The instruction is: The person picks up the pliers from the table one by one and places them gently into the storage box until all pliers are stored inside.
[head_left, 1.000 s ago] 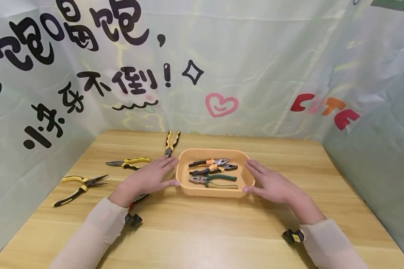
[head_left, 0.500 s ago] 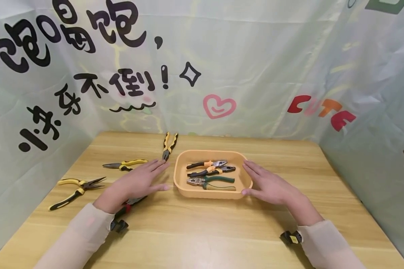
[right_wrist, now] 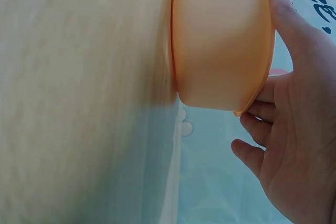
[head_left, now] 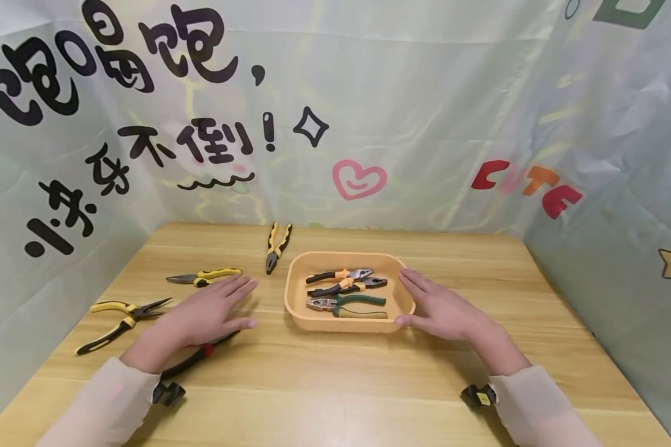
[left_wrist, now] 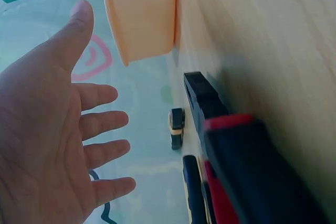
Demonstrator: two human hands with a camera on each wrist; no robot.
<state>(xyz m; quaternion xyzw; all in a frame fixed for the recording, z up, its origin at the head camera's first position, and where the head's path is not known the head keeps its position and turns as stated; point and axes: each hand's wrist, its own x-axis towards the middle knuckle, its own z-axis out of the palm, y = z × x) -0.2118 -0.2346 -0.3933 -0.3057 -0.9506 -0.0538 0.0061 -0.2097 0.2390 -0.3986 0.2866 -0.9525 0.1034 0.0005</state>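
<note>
A peach-coloured plastic bin (head_left: 341,325) sits mid-table. Inside lie pliers with green handles (head_left: 369,299) and black-and-orange-handled pliers (head_left: 343,287) that cross one another. My right hand (head_left: 447,310) rests its fingertips and thumb along the bin's right rim, fingers nearly straight. Out to the left, my left hand (head_left: 204,313) hovers with spread fingers and holds nothing, apart from the bin. Beneath its palm lies a tool with black-and-red handles (head_left: 192,361), partly hidden by the hand; the left wrist view shows its dark handle (left_wrist: 257,166) close up.
Yellow-and-black long-nose pliers (head_left: 125,320) lie spread at the left; a second long-nose pair (head_left: 201,277) is behind the left hand. Yellow-and-black pliers (head_left: 276,248) lie at the back, left of the bin. A printed cloth (head_left: 425,124) walls the table's back and sides.
My left hand has let go of the bin's left rim and moved left and toward me, uncovering more of the black-and-red tool. My right hand stays at the right rim.
</note>
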